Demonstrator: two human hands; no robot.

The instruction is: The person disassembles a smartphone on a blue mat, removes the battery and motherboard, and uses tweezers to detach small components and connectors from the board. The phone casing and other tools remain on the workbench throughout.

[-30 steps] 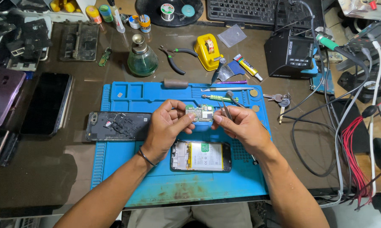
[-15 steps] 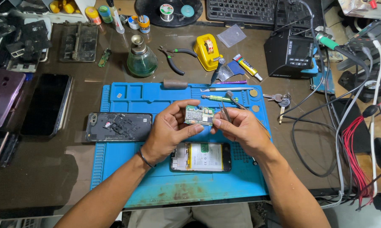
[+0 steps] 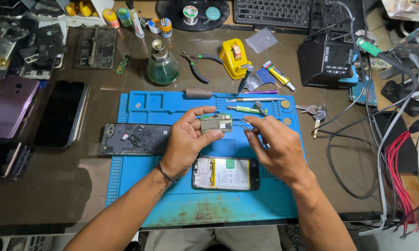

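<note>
Now, circuit board [image 3: 216,123] held up above the blue mat [image 3: 139,186].
It is pinched by the left hand [image 3: 186,142]; tweezers [image 3: 243,124] are gripped in the right hand [image 3: 277,146].

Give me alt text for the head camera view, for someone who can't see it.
Over a blue repair mat, the left hand holds a small green circuit board while the right hand brings thin tweezers to its edge. An opened phone lies below the hands, a phone back cover to their left.
</note>
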